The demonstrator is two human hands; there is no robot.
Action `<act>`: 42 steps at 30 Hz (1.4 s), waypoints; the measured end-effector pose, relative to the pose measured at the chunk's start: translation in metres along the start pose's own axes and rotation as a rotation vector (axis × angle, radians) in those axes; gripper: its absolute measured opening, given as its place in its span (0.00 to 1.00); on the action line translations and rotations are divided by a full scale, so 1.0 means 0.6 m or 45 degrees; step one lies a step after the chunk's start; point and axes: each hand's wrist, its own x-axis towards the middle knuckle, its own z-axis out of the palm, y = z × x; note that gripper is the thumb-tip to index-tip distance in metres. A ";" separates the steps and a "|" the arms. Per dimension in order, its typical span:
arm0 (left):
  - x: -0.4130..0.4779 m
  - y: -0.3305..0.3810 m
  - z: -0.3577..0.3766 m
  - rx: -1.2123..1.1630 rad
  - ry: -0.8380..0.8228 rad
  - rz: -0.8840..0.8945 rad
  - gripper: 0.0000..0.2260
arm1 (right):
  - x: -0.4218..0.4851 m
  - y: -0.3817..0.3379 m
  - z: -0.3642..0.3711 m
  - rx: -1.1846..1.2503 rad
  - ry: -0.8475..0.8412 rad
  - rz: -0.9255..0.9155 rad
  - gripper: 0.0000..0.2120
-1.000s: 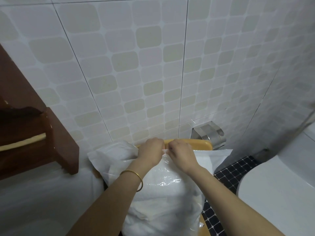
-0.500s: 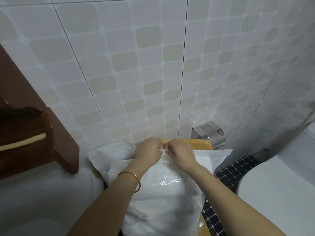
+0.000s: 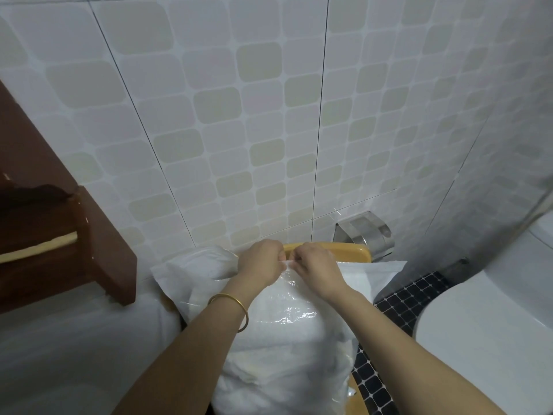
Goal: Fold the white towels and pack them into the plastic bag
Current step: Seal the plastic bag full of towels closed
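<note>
A clear plastic bag [image 3: 287, 313] lies in front of me, stuffed with folded white towels [image 3: 278, 354]. It rests on a yellow stool [image 3: 347, 252] against the tiled wall. My left hand [image 3: 261, 262] and my right hand [image 3: 317, 266] meet at the bag's far open edge, each pinching the plastic rim with curled fingers. A gold bangle sits on my left wrist. The bag's mouth spreads out to both sides behind my hands.
A brown wooden shelf [image 3: 98, 253] juts out at the left. A steel paper holder [image 3: 365, 233] hangs on the wall behind the stool. A white toilet [image 3: 490, 319] stands at the right over dark mosaic floor [image 3: 413, 298]. White fabric [image 3: 59, 354] lies at the lower left.
Both hands have stayed at the bag's rim, shifting only slightly along it. The bag and the towels have not moved.
</note>
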 end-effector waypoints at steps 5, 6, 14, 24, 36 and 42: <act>-0.006 0.000 0.006 0.046 0.075 0.037 0.07 | 0.002 -0.001 0.000 0.004 -0.004 0.011 0.09; -0.007 0.000 0.007 0.054 0.090 0.041 0.06 | 0.002 -0.002 0.000 0.009 -0.006 0.011 0.10; 0.000 -0.016 -0.014 0.318 -0.049 0.123 0.08 | 0.001 -0.004 -0.004 0.067 0.006 0.062 0.04; -0.003 -0.059 -0.018 0.289 -0.030 0.063 0.10 | 0.017 -0.037 0.007 -0.026 -0.084 0.017 0.06; 0.003 -0.061 -0.010 0.112 -0.098 0.061 0.07 | 0.026 -0.035 0.015 -0.044 -0.116 0.049 0.05; 0.000 -0.061 -0.006 0.040 -0.053 0.026 0.07 | 0.025 -0.038 0.020 -0.075 -0.089 0.029 0.04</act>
